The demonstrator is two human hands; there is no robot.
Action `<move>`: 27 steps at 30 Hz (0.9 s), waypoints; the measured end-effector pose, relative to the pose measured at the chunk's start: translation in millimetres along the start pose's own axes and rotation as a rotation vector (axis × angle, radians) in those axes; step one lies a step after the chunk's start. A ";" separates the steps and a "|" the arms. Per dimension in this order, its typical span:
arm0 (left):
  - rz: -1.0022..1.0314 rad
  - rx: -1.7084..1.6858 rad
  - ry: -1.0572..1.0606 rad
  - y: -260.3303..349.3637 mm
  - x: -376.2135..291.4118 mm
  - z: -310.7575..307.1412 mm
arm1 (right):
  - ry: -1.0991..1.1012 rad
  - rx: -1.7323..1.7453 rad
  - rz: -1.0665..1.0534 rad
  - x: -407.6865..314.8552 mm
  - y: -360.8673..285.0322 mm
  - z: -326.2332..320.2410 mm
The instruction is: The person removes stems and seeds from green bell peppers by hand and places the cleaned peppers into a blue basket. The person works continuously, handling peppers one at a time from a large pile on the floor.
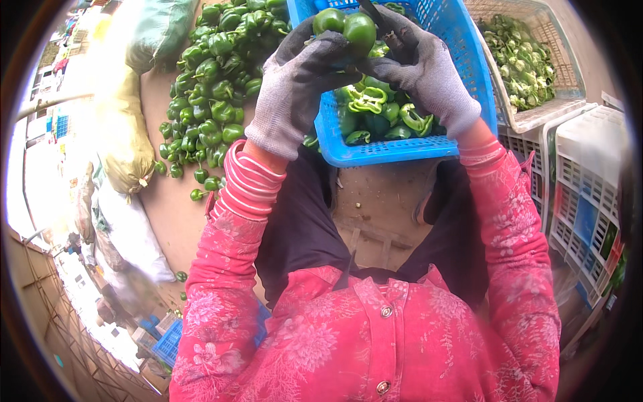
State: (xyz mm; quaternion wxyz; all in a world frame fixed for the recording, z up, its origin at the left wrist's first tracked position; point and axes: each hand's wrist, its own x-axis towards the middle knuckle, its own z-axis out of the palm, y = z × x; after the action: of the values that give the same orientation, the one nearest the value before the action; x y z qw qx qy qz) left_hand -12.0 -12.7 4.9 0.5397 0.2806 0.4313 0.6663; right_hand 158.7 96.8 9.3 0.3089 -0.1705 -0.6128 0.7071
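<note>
My left hand (306, 75), in a grey knit glove with dark palm and fingers, grips a whole green bell pepper (358, 34). My right hand (419, 68), gloved alike, is close against the pepper's right side. A dark, narrow tool (370, 9), apparently a knife, juts up from the right hand's fingers; most of it is hidden. Both hands are above a blue plastic basket (397, 155) standing between my knees. Inside it lie cut green pepper pieces (369, 99), pale flesh showing on several.
A large heap of whole green peppers (206, 95) covers the floor on the left, beside stuffed sacks (123, 135). To the right, a pale crate (550, 108) holds pepper cores and stems (525, 65). Slatted white crates (585, 201) stand nearer me.
</note>
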 end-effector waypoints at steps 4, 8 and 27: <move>-0.002 -0.060 0.004 -10.4 9.0 -18.5 | 0.063 -0.691 -0.079 -19.5 -12.7 -2.7; 0.174 0.379 -0.058 -16.8 14.9 -23.1 | 0.073 -0.894 0.148 -25.3 -14.0 -3.7; 0.079 0.125 0.070 -17.0 17.2 9.0 | 0.047 0.274 0.488 8.2 65.7 -31.9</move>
State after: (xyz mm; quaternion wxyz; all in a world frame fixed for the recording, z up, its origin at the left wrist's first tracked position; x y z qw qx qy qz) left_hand -0.8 7.1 -7.3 0.4792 0.3069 0.4793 0.6682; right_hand 157.4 122.6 -59.6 0.1638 -0.2858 -0.4448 0.8328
